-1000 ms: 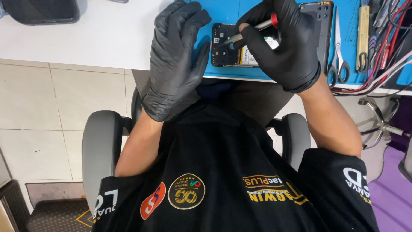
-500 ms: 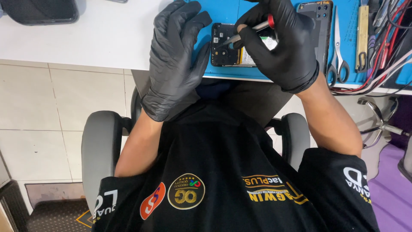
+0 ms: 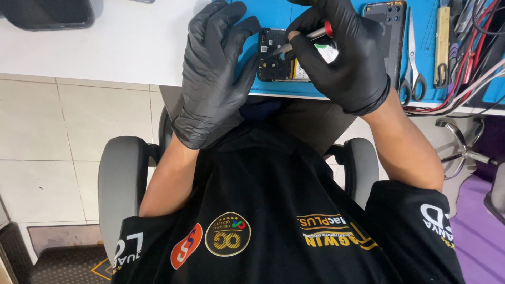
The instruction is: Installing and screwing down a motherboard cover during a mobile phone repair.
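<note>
Little has moved: the right hand (image 3: 344,58) still grips the screwdriver (image 3: 302,41) on the phone (image 3: 279,60); the left hand (image 3: 215,79), fingers spread, steadies it. Keep the tip upright.

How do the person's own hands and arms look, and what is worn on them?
The left hand and the right hand each wear a black, slightly glossy disposable glove that fits tightly over the fingers and ends at the wrist. Both forearms are uncovered. The short sleeves of a black shirt with printed emblems cover the upper arms.
</note>
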